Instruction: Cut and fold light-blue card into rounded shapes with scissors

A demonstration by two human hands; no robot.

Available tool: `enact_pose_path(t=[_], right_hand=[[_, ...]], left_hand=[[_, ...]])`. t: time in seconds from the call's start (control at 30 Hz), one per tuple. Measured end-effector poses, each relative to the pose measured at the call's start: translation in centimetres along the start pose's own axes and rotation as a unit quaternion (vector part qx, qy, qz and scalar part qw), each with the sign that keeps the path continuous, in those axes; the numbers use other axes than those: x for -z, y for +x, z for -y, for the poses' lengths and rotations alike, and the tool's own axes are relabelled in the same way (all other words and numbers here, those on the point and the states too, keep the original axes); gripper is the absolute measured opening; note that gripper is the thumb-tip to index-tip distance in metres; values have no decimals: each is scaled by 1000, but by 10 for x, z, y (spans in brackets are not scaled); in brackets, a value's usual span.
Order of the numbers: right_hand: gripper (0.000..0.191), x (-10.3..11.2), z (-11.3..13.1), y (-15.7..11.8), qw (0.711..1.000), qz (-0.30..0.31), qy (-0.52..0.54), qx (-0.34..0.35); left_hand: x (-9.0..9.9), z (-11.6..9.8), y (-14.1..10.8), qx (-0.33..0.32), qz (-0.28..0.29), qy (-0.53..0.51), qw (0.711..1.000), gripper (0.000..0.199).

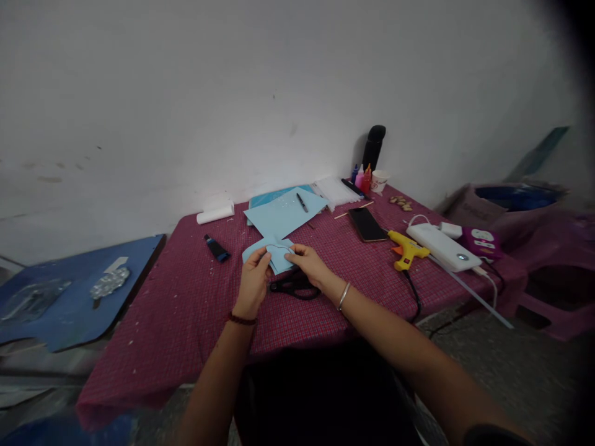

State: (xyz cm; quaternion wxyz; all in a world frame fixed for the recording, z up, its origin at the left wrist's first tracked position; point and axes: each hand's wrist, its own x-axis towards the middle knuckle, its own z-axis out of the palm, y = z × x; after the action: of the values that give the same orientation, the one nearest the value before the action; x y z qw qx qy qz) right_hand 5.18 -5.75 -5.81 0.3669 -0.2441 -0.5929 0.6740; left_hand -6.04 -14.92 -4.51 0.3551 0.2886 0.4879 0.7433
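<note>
Close to the near side of the table, a small piece of light blue paper (277, 259) is between my two hands. My left hand (253, 279) is closed, pinching its left side between thumb and fingers. On the right side, my right hand (309, 263) pinches it too. A thin dark curved line runs across the paper from one thumb to the other; whether it is drawn or a loose strand I cannot tell. Black-handled scissors (297, 286) lie just below the paper, partly covered by my right hand. Behind it rests a larger light blue sheet (279, 214) with a pen (302, 202) on it.
A dark blue tube (216, 248) and white roll (216, 214) lie left. To the right are a phone (367, 224), yellow glue gun (406, 249) with cord, white power bank (444, 246) and purple socket strip (482, 241). Small bottles (361, 178) and a paper cup (379, 181) stand behind.
</note>
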Motion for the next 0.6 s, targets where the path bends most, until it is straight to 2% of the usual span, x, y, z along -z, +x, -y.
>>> enact_pose_path(t=[0.2, 0.6], right_hand=[[24, 1, 5, 0, 993, 36, 91, -70], [26, 2, 7, -1, 985, 47, 135, -98]], left_hand=[[-1, 1, 1, 22, 7, -63, 998, 27], [0, 1, 1, 42, 20, -101, 994, 21]])
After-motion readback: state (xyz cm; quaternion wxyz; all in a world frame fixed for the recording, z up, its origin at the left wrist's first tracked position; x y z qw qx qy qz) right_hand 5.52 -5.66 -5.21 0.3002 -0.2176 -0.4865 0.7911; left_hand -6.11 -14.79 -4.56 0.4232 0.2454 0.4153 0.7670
